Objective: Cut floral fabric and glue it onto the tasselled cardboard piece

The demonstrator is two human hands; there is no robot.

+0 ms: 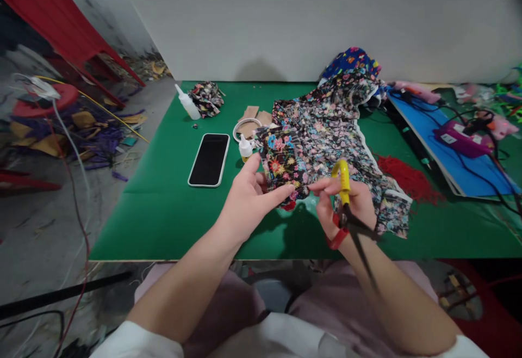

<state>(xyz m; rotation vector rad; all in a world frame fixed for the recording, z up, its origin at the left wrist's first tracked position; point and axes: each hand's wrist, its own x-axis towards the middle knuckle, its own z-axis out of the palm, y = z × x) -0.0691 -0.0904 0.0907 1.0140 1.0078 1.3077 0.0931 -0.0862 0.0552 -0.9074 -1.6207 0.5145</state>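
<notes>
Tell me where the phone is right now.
In the head view the phone lies face up on the green table, left of centre, just left of the small glue bottle and beyond the left hand.

A floral cloth piece [283,166] is pinched by the left hand [248,197]; scissors [351,217] are gripped in the right hand [346,205] above the green table [163,205].

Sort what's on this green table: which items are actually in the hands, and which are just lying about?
In hand:
- left hand pinching the small floral fabric piece
- right hand holding the scissors, blades pointing back toward the body

Lying about:
- phone
- small glue bottle
- larger white bottle
- red thread pile
- floral fabric heap
</notes>
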